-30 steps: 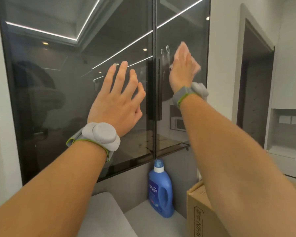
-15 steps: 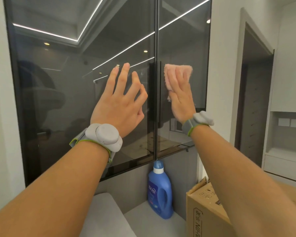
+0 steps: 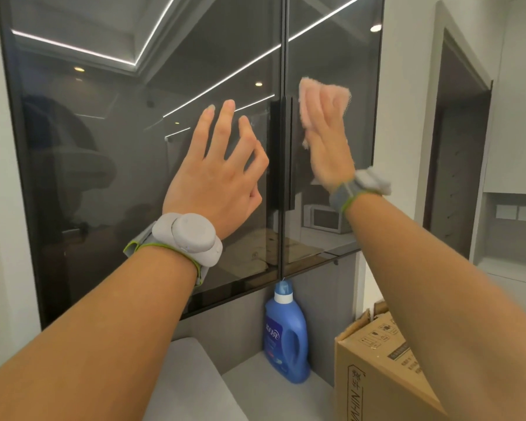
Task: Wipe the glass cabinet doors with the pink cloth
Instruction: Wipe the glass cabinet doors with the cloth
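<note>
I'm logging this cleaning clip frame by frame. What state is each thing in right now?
left glass door: closed
right glass door: closed, being wiped
pink cloth: pressed flat against the right glass door under the right hand
right hand: flat on the cloth
left hand: open, fingers spread, at the left glass door
blue detergent bottle: upright, capped
cardboard box: flaps partly open

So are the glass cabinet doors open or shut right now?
Shut. Both glass cabinet doors sit flush, edges meeting at the centre seam, handles side by side.
</note>
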A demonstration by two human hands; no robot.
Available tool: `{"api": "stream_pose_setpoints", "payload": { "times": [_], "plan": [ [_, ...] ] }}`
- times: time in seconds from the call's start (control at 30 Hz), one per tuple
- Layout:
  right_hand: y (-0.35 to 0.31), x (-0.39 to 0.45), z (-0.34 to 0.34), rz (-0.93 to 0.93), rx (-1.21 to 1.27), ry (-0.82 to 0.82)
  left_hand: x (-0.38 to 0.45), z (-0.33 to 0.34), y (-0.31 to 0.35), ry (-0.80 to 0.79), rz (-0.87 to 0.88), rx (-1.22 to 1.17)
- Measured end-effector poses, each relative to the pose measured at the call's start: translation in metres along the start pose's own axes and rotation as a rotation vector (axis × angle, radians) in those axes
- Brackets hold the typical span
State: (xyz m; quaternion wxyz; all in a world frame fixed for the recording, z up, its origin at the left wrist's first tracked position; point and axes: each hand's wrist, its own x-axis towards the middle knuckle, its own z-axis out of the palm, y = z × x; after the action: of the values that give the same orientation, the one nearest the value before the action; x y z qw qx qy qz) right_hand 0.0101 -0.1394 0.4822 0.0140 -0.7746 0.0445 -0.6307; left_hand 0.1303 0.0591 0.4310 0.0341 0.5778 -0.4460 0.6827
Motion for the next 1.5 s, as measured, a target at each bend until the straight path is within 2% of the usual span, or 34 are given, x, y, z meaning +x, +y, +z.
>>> {"api": "stream_pose_setpoints", "payload": {
  "times": [0.07,0.1,0.23,0.3,0.73,0.9,0.93,1.03,1.13,1.2,1.3,1.4,1.5],
  "plan": [
    [-0.007,0.024,0.005,0.135,0.049,0.089,0.000,0.000,-0.001,0.003,0.000,-0.007],
    [-0.010,0.027,0.007,0.141,0.037,0.096,0.000,0.001,-0.001,0.003,-0.001,-0.020],
    [-0.011,-0.006,0.014,-0.005,0.098,0.051,-0.001,0.001,0.000,-0.001,-0.007,0.002],
    [-0.007,-0.025,0.019,-0.060,-0.005,-0.021,-0.001,0.000,0.000,-0.002,0.001,0.005],
    [0.026,-0.083,0.027,-0.104,-0.207,-0.111,0.000,-0.001,-0.001,-0.016,-0.002,-0.018],
    [0.035,-0.126,0.021,-0.193,-0.266,-0.167,0.000,-0.003,0.000,-0.019,0.001,-0.032],
    [0.035,-0.133,0.024,-0.147,-0.221,-0.166,-0.001,-0.003,0.000,-0.024,-0.002,-0.032],
    [0.024,-0.130,0.028,0.151,-0.018,-0.070,-0.001,-0.003,0.000,-0.030,-0.014,-0.045],
    [0.010,-0.086,0.029,0.453,0.215,0.170,-0.001,-0.006,0.001,-0.025,-0.015,-0.065],
    [0.004,-0.047,0.022,0.510,0.251,0.285,-0.001,-0.005,0.000,-0.026,-0.013,-0.068],
    [-0.003,-0.014,0.013,0.379,0.091,0.148,-0.001,-0.003,0.000,-0.022,-0.004,-0.061],
    [0.005,-0.016,0.011,0.186,0.029,-0.018,-0.001,0.000,0.000,-0.015,0.001,-0.044],
    [0.010,-0.031,0.011,0.053,0.021,-0.089,-0.001,0.000,0.000,-0.005,0.003,-0.048]
  ]
}}
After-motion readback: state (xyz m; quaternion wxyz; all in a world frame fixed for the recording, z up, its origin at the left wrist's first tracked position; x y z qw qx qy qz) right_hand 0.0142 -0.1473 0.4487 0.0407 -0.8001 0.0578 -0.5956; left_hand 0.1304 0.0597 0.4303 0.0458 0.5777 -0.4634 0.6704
